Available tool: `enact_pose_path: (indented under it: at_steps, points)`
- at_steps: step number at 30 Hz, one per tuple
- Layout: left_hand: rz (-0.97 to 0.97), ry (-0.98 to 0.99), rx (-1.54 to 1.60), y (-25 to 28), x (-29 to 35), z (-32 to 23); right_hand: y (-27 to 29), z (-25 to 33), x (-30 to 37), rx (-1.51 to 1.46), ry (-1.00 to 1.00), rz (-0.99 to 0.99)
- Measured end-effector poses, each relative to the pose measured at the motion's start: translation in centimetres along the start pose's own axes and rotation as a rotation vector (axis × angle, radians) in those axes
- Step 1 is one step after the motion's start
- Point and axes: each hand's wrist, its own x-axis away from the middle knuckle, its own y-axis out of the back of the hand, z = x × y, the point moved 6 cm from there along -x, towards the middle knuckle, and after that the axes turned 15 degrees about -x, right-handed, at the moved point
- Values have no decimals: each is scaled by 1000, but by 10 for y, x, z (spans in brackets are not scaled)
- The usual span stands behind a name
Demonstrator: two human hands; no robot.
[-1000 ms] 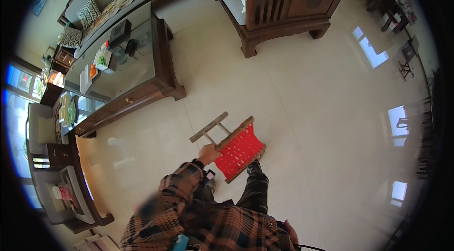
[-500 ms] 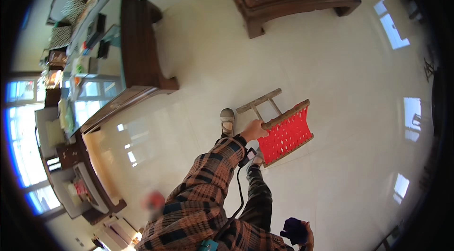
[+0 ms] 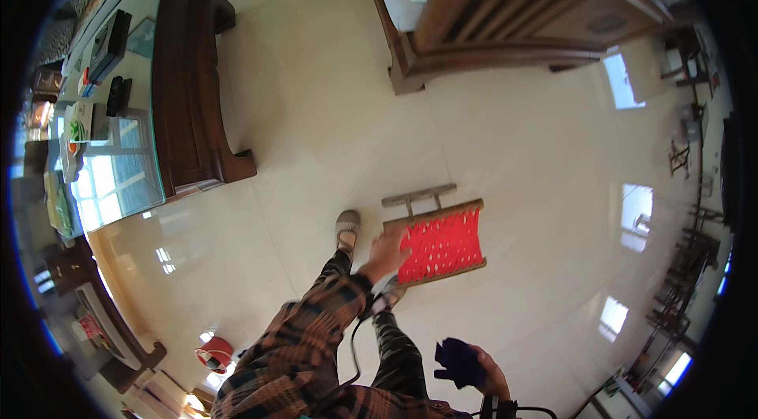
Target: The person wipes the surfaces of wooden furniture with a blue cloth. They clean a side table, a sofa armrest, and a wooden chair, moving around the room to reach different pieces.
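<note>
A small wooden stool [image 3: 444, 244] with a red woven seat stands on the floor in front of me. My left hand [image 3: 385, 253] is at the left end of the seat. Its fingers are stretched out and apart, the tips over the edge of the red weave; whether they touch it I cannot tell. Low on the right, my right hand [image 3: 493, 376] is closed round a dark purple bundle [image 3: 459, 363] that looks like cloth. The exact kind of that bundle does not show.
A dark wooden coffee table [image 3: 189, 87] with a glass top stands at the left. A wooden bench [image 3: 505, 40] is at the far side. Behind my left arm a red round object [image 3: 214, 354] sits on the floor. My shoe [image 3: 347, 223] is just left of the stool.
My left hand was gripping the stool's wooden rail; now its fingers have come off it and spread. The stool sits straighter, and the view has shifted. The right hand still holds the purple bundle.
</note>
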Motion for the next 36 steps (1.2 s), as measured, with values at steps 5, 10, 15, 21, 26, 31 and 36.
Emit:
enact_pose_path:
  at_steps: [5,10,15,21,26,31,36]
  points:
    - [662,36,1090,40,86,-54,-92,61,-74,117,-10,108]
    - [458,37,1543,112,92,-58,-204,97,-138,1218,561,39]
    - [42,75,1656,163,71,-27,-269,84,-176,1174,446,348]
    - [-17,327,1820,158,41,-35,-279,135,-208,1168,329,387]
    - [-97,145,2056,151,-24,-96,-276,195,-253,1334,140,633]
    - [-112,411,1824,151,-89,-137,-227,291,-256,938,12,518]
    - [-320,448,1911,170,-121,-122,-176,362,-312,1220,9,277]
